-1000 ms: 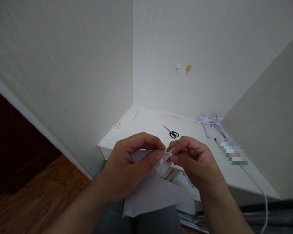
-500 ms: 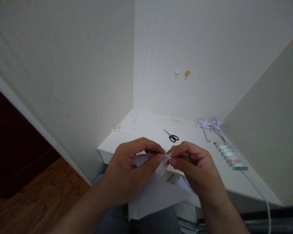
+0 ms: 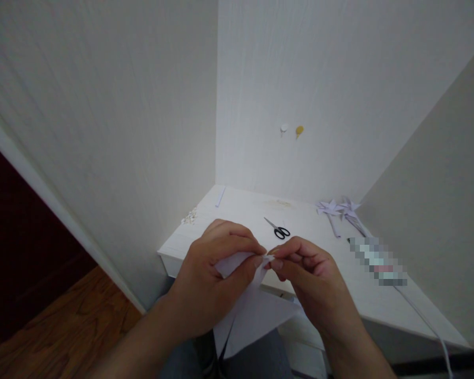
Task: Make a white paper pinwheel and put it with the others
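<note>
A white sheet of paper (image 3: 256, 316) hangs from my fingers above my lap, in front of the desk edge; a slit runs up from its lower edge. My left hand (image 3: 221, 273) is closed, pinching the gathered top of the paper between thumb and fingers. Right against it, my right hand (image 3: 308, 273) pinches the same gathered tip. Part of the paper is hidden behind the left hand. Beyond the hands, black-handled scissors (image 3: 278, 229) lie on the white desk (image 3: 245, 210), apart from both hands.
Folded paper pinwheels (image 3: 337, 208) with rolled stems lie at the back right. A phone-like pixelated object (image 3: 377, 263) with a white cable (image 3: 422, 316) is at the right. Small white bits (image 3: 189, 216) and a paper strip (image 3: 220, 196) sit at the left. Two hooks (image 3: 299, 131) are on the wall.
Both hands still pinch the paper tip. The hanging paper has shifted and its slit now shows. The view has tilted slightly, so the desk sits a little lower.
</note>
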`<state>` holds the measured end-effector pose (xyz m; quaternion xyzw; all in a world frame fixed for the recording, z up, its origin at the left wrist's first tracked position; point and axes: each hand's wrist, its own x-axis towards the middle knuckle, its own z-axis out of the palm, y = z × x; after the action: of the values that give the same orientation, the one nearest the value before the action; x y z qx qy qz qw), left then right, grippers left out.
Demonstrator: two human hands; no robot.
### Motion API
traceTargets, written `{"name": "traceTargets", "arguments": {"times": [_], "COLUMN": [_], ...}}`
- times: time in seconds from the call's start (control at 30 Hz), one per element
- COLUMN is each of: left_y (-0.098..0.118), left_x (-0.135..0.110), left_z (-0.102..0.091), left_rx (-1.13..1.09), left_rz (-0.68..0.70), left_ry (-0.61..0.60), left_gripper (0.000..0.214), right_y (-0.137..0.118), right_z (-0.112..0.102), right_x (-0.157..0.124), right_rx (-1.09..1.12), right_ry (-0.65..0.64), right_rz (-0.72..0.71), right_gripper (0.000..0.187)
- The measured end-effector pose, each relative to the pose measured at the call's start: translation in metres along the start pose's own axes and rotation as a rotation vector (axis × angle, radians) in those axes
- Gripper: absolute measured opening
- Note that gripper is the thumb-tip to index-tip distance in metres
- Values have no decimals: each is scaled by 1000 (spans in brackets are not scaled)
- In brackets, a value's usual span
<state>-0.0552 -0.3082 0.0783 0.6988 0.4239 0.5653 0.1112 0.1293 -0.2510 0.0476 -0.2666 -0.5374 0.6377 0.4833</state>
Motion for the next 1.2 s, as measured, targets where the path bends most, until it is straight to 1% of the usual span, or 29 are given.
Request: {"name": "traceTargets", "arguments": {"times": [0.17,0.33,0.47,0.53,0.63,0.73,0.93,1.07,1.2], "left_y": [-6,-10,-12,-14,-15,-15,-12,-12,-10], "left_x": [3,4,0,-2,-5,-6,-3,-3,-2], "left_z": [-6,-4,-2,-2,-2,-3,-7,-7,-10], "left_rx": [129,215,207,201,210,200,169,204,306], "left_rz": [96,169,205,188,112,47,-6,-4,31], "left_ry": [-18,-35,-108,-126,-107,-119,-134,-124,-112], "left_gripper": [17,16,15,16,13,13,18,12,10], "right_y": [0,3,7,9,12,12,12,11,7], "right_z": [0,-3,-5,-5,-6,-6,-3,-1,2], "right_x": [1,4,6,6,6,6,8,8,7], "right_rx": [-28,-15,9,9,-2,-15,-5,2,-18], "right_ry": [7,-19,-19,-19,-25,-33,-32,-46,-45], "right_rz": [14,46,85,96,99,89,80,78,82], "right_gripper": [16,17,18,17,14,13,10,9,8]}}
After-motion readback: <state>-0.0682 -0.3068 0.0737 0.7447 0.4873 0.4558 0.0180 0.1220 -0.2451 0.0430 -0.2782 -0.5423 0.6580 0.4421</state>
